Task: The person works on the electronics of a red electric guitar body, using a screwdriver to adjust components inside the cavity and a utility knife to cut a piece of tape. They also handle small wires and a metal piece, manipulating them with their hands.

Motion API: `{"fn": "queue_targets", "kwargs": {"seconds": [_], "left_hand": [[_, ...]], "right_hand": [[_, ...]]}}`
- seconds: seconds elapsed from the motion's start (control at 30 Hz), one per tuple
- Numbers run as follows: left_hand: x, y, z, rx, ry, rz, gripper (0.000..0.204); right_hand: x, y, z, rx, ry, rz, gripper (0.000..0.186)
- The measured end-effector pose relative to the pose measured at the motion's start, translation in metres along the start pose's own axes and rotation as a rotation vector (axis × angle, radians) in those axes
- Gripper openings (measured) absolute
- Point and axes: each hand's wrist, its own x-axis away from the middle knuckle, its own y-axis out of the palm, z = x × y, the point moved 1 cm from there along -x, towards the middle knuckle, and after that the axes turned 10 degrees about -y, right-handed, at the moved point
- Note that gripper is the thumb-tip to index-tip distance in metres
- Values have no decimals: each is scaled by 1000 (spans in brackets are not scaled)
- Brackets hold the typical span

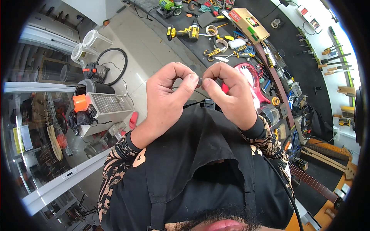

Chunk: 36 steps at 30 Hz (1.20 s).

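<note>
My left hand (169, 86) and my right hand (231, 90) are raised in front of my chest, their fingertips almost meeting. Each is closed in a pinch between thumb and forefinger. A thin wire-like strand (200, 79) spans the small gap between them. Most of it is hidden by my fingers, so its exact kind does not show. Behind my right hand lies a glossy red, curved piece (263, 95) with a pale face, resembling a guitar body. Below both hands hangs my black apron (181, 150).
A dark workbench holds a yellow cordless drill (189, 31), yellow-handled scissors (211, 54), tape rolls (221, 45) and a cardboard box (248, 26). To the left stand a vacuum cleaner (96, 72), white stools (90, 38) and a metal cabinet (111, 104). A guitar neck (314, 181) lies at right.
</note>
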Motion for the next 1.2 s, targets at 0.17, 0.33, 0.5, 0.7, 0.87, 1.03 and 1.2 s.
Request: {"fn": "queue_targets", "kwargs": {"seconds": [0.17,0.33,0.5,0.7,0.87,1.03,1.2], "left_hand": [[-1,-4,-7,42,-24,55,8],[-5,-10,-5,33,-60,21,10],[-5,-11,-5,-150,-22,-33,10],[-4,-16,-6,-82,-107,-28,9],[-12,-32,-4,12,-165,-24,10],[-12,-21,-4,-129,-178,-137,9],[-17,-29,-6,-189,-164,-145,8]], "right_hand": [[3,-3,6,28,97,-31,16],[3,5,12,-36,-50,131,16],[-4,3,6,193,-119,-15,16],[-1,7,1,118,5,9,14],[0,-3,13,81,60,53,14],[-4,1,8,129,20,16,14],[-2,-4,7,141,114,5,15]]}}
